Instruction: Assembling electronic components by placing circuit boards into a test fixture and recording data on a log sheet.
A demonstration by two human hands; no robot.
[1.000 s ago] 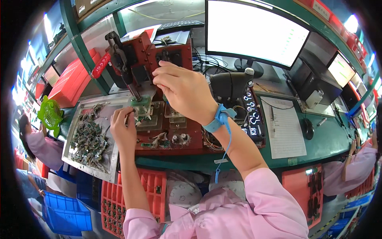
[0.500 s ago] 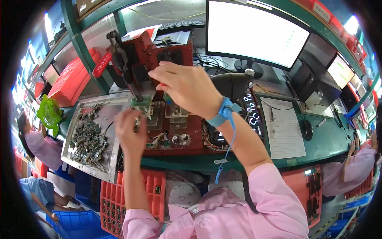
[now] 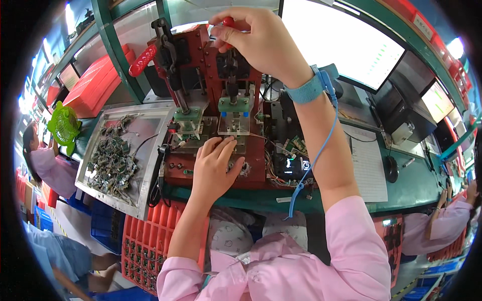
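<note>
My right hand (image 3: 266,45) is raised and closed around the red-knobbed clamp lever (image 3: 228,22), a blue wrist strap on its wrist. Below it, the right toggle clamp (image 3: 231,75) carries a green plate (image 3: 234,105) with blue pads, low over a clear test fixture (image 3: 234,125). My left hand (image 3: 215,163) lies flat with fingers stretched over the fixture's front edge, thumb apart; what is under its fingertips is hidden. To its left stands a second toggle clamp (image 3: 173,75) with a red perforated handle (image 3: 143,60), its green plate (image 3: 188,115) above another fixture.
A metal-framed tray (image 3: 145,198) of small wired circuit boards lies left. Right of the fixtures are a wired display unit (image 3: 291,165), a paper sheet (image 3: 369,170) and a mouse (image 3: 391,169). A monitor (image 3: 341,40) stands behind. A red tray (image 3: 165,215) with boards sits below the bench.
My right hand has risen with the lever. My left hand has moved right, from the left fixture to the right one. The view has shifted slightly, and the display unit's lit digits have changed.
</note>
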